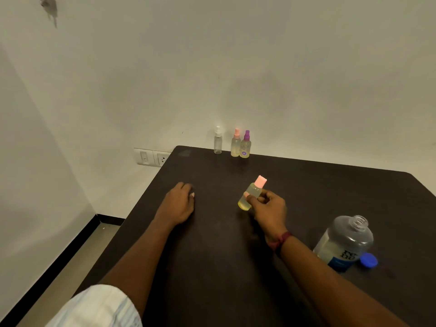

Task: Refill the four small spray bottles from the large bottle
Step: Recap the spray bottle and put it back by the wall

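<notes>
My right hand (pixel 267 210) grips a small spray bottle with a pink cap (pixel 251 193), tilted and holding yellowish liquid, just above the dark table (pixel 224 256). My left hand (pixel 180 204) rests on the table to its left, fingers curled under, holding nothing visible. At the table's far edge stand three small spray bottles: a clear one with a white top (pixel 217 140), one with a pink top (pixel 235 143) and one with a purple top (pixel 245 145). The large bottle (pixel 345 241) stands uncapped at the right, partly filled. Its blue cap (pixel 369 260) lies beside it.
A white wall runs close behind the table's far edge. A switch and socket plate (pixel 152 157) sits on the wall left of the table's corner. The floor (pixel 70 267) drops away past the table's left edge.
</notes>
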